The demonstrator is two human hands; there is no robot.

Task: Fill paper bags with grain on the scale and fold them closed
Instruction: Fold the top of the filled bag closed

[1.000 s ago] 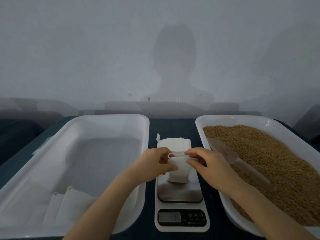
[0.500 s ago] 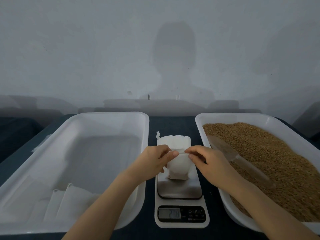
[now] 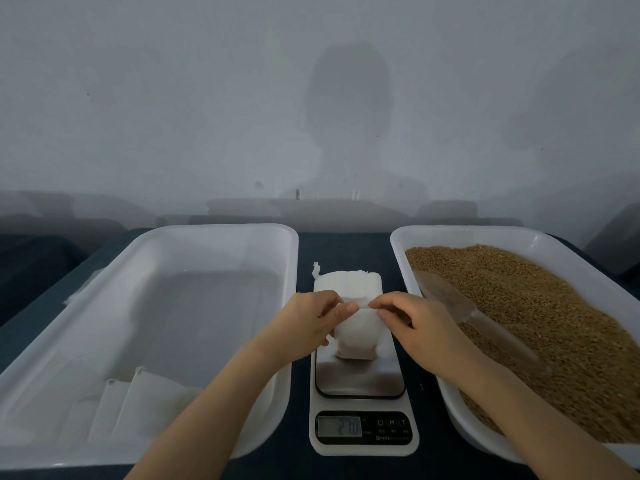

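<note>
**Both grips pinch the bag's top edge above the scale**

My left grip and my right grip meet over the small white paper bag. Each is closed on the bag's top edge, with thumb and fingers pinching a narrow strip of paper. The left pinch holds the left end of the strip and the right pinch holds the right end. The fingertips of the two grips are close together but do not touch. The bag's plump body hangs below and between the pinches, and its base rests on the far part of the scale's shiny steel platform. My left grip also lies against the bag's left flank.

The white digital kitchen scale sits on the dark blue desk, between two trays. Its grey display is lit, but the digits are too blurred for me to read with certainty. Just behind the scale is a stack of flat white empty bags.

To my left is a wide white plastic tray, with a few flat white folded bags in its near corner. To my right is a second white plastic tray, heaped with golden-brown grain. A clear plastic scoop rests in the grain, near my right grip but apart from it.
</note>
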